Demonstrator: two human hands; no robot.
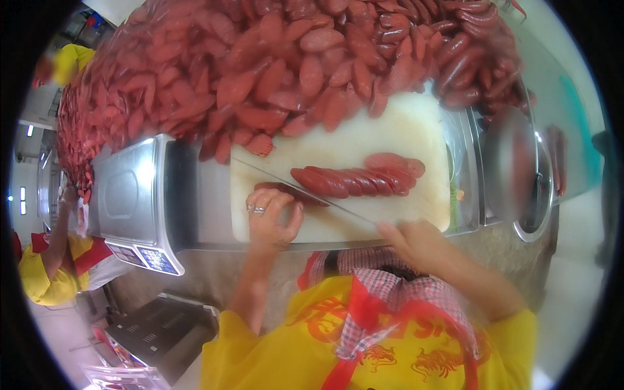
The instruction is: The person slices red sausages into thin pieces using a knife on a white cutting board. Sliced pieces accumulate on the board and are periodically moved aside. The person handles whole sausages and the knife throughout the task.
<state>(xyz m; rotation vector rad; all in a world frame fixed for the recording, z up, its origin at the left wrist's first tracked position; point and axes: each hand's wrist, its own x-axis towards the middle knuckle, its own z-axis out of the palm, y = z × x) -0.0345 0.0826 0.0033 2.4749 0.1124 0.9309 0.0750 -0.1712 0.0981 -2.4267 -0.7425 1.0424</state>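
On the white cutting board (416, 127), my left hand (270, 220) has its fingers curled over a dark red sausage (316, 200) and holds it down. The hand hides part of the sausage. My right hand (419, 244) grips a knife (279, 179) at the board's near right edge. Its thin blade points to the far left, crossing just beyond my left fingers, beside the sausage. Right of the blade lies an overlapping row of oval sausage slices (357, 182). The knife's handle is hidden in my right hand.
A big heap of sliced sausage (260, 71) spreads beyond the board, with whole sausages (465, 65) at its right. A metal scale (130, 195) stands left of the board. A round metal bowl (510, 162) sits at the right. A co-worker in yellow (45, 273) is at far left.
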